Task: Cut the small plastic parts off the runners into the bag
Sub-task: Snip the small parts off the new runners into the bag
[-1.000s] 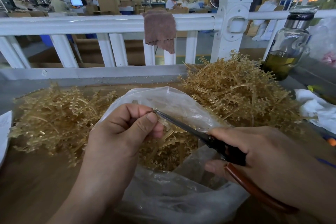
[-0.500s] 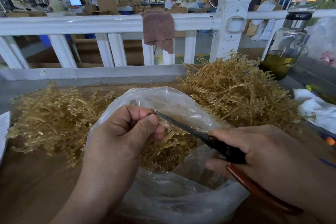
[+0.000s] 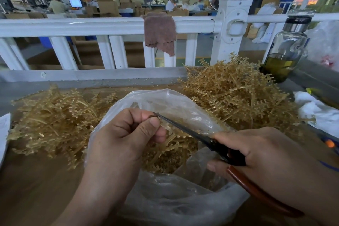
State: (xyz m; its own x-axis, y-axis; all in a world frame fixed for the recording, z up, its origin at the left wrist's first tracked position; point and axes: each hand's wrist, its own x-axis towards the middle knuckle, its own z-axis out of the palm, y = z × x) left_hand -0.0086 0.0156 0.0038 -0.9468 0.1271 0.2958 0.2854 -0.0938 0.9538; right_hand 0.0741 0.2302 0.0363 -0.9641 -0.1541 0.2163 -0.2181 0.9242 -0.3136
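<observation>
Clear plastic bag [image 3: 183, 205] open on bench [image 3: 34, 191], nearest viewer. Tan plastic pieces [image 3: 165, 159] heaped inside. Left hand [image 3: 119, 139] over bag mouth, fingers [image 3: 148, 130] curled, thumb and forefinger pinching thin runner [image 3: 166, 127]. Right hand [image 3: 266, 156] wrapped round scissors [image 3: 194, 135]; blade tip touches runner right at left fingertips. Runner piles behind bag, left pile [image 3: 55, 119] and right pile [image 3: 234, 95]. Farther back: glass bottle [image 3: 286, 49], brown cloth [image 3: 159, 31] draped over white railing [image 3: 73, 25].
</observation>
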